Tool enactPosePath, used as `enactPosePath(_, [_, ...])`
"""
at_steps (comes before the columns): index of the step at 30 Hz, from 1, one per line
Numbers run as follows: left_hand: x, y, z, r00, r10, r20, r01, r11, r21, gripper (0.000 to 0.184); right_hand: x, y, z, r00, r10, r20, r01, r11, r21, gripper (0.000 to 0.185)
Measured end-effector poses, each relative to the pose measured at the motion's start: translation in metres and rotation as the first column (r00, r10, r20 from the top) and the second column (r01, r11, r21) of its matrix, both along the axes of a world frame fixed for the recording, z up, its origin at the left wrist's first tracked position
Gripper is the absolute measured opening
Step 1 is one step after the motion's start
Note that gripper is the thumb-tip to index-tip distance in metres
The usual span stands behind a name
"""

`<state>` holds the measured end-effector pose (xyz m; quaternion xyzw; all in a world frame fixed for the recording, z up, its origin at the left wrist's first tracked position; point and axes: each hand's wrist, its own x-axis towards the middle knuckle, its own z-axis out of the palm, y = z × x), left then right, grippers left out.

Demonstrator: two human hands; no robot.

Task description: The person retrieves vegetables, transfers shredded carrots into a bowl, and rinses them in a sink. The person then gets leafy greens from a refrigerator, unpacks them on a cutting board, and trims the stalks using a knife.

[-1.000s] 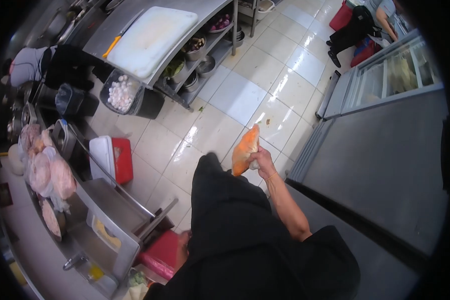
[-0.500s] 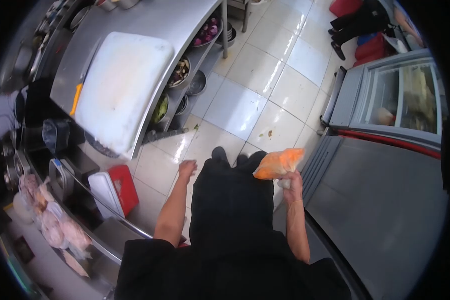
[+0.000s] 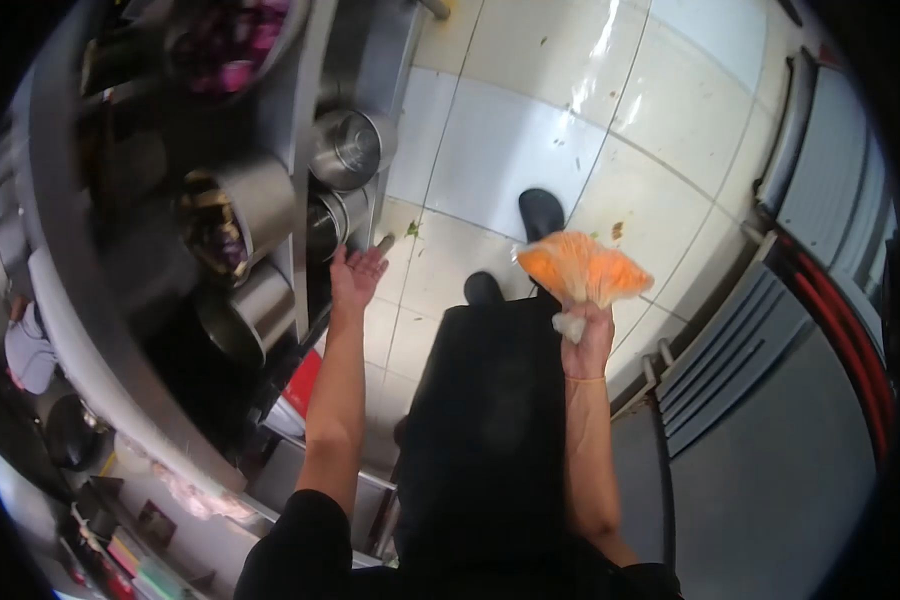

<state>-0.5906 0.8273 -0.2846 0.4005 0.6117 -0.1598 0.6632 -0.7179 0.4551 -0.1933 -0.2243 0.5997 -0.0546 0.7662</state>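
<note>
My right hand grips the gathered neck of a clear plastic bag with orange contents that I cannot identify. The bag hangs out in front of my dark apron, above the tiled floor. Empty, with its fingers spread, my left hand is stretched forward near the metal shelving. Closest to it on the lower shelf are a steel pot and another dark-mouthed pot beside it. A tall steel pot with dark and pale pieces inside stands on the shelf above.
A bowl of purple chopped pieces sits farther along the shelf. Grey refrigerator units line my right side. Green and brown scraps lie on the tiles. A red and white box is partly hidden by my left arm.
I have come closer to the shelving, whose pots now look larger. My left hand has reached forward and its fingers have spread. The bag stays in my right hand.
</note>
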Motion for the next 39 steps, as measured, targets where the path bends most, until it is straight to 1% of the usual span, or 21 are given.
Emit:
enactPosePath(1, [0.009,-0.001,-0.007,0.995,0.097,0.015,-0.097,0.995,0.029,0.088,0.007,0.006,-0.014,1.000,0.012,-0.011,-0.012,1.000,0.019,0.051])
enactPosePath(2, [0.015,0.006,-0.019,0.992,0.112,0.065,-0.112,0.994,-0.011,0.102,0.016,0.008,-0.023,0.999,0.035,-0.026,-0.034,0.998,0.046,0.051])
enactPosePath(4, [0.030,0.007,-0.032,0.982,0.178,0.061,-0.181,0.982,0.048,0.092,0.032,0.016,-0.040,0.996,0.083,-0.032,-0.080,0.992,0.095,0.049])
enactPosePath(5, [0.030,0.015,-0.046,0.983,0.179,0.049,-0.181,0.982,0.052,0.087,0.023,0.020,-0.059,0.992,0.125,-0.017,-0.123,0.986,0.114,0.047])
enactPosePath(7, [0.032,0.030,-0.067,0.982,0.185,0.036,-0.186,0.981,0.049,0.079,0.027,0.030,-0.070,0.980,0.174,-0.092,-0.163,0.979,0.119,0.046])
enactPosePath(8, [0.030,0.036,-0.077,0.978,0.199,0.061,-0.204,0.974,0.099,0.075,0.031,0.031,-0.075,0.971,0.202,-0.125,-0.188,0.975,0.119,0.046])
enactPosePath(9, [0.030,0.029,-0.075,0.974,0.211,0.086,-0.222,0.964,0.146,0.071,0.033,0.029,-0.079,0.959,0.258,-0.114,-0.242,0.960,0.140,0.047])
enactPosePath(10, [0.029,0.025,-0.075,0.969,0.222,0.109,-0.239,0.952,0.191,0.067,0.035,0.030,-0.080,0.955,0.269,-0.126,-0.253,0.959,0.131,0.046])
enactPosePath(13, [0.019,0.040,-0.086,0.963,0.202,0.178,-0.247,0.926,0.285,0.072,0.043,0.033,-0.079,0.938,0.307,-0.160,-0.295,0.951,0.096,0.045])
enactPosePath(14, [0.015,0.044,-0.088,0.949,0.256,0.185,-0.297,0.922,0.247,0.076,0.046,0.034,-0.078,0.931,0.322,-0.171,-0.311,0.947,0.084,0.045])
enactPosePath(16, [0.022,0.019,-0.073,0.911,0.364,0.194,-0.396,0.903,0.166,0.086,0.052,0.031,-0.078,0.925,0.338,-0.176,-0.334,0.941,0.055,0.044])
enactPosePath(19, [0.029,-0.026,-0.057,0.937,0.265,0.230,-0.281,0.959,0.040,0.101,0.057,0.033,-0.077,0.921,0.359,-0.152,-0.358,0.933,0.036,0.043])
enactPosePath(20, [0.031,-0.036,-0.058,0.965,0.109,0.241,-0.104,0.994,-0.033,0.109,0.060,0.033,-0.077,0.919,0.370,-0.140,-0.368,0.929,0.038,0.043])
enactPosePath(22, [0.055,-0.069,-0.053,0.980,0.067,0.189,-0.054,0.996,-0.072,0.103,0.064,0.033,-0.075,0.919,0.375,-0.120,-0.372,0.927,0.050,0.043])
enactPosePath(25, [0.091,-0.074,-0.074,0.982,0.091,0.167,-0.082,0.995,-0.060,0.070,0.064,0.032,-0.079,0.930,0.360,-0.079,-0.355,0.932,0.069,0.044])
enactPosePath(28, [0.106,-0.050,-0.118,0.974,0.038,0.224,-0.044,0.999,0.022,0.033,0.055,0.034,-0.085,0.940,0.339,-0.020,-0.336,0.938,0.085,0.045])
enactPosePath(29, [0.108,-0.045,-0.124,0.973,0.084,0.214,-0.095,0.995,0.041,0.017,0.054,0.034,-0.087,0.946,0.325,-0.001,-0.324,0.943,0.078,0.046])
enactPosePath(32, [0.093,-0.076,-0.100,0.984,-0.028,0.173,0.002,0.989,0.145,0.020,0.047,0.029,-0.095,0.960,0.277,0.037,-0.279,0.959,0.054,0.048])
enactPosePath(34, [0.083,-0.114,-0.051,0.991,-0.116,0.064,0.099,0.970,0.224,0.022,0.041,0.018,-0.078,0.966,0.256,0.028,-0.256,0.966,0.028,0.050])
enactPosePath(37, [0.069,-0.159,0.028,0.911,-0.399,0.107,0.369,0.902,0.224,0.020,0.037,-0.007,-0.035,0.969,0.247,0.021,-0.246,0.968,-0.041,0.050])
enactPosePath(39, [0.067,-0.194,0.091,0.882,-0.452,0.133,0.413,0.878,0.244,0.022,0.032,-0.031,0.002,0.961,0.277,0.002,-0.276,0.958,-0.082,0.048])
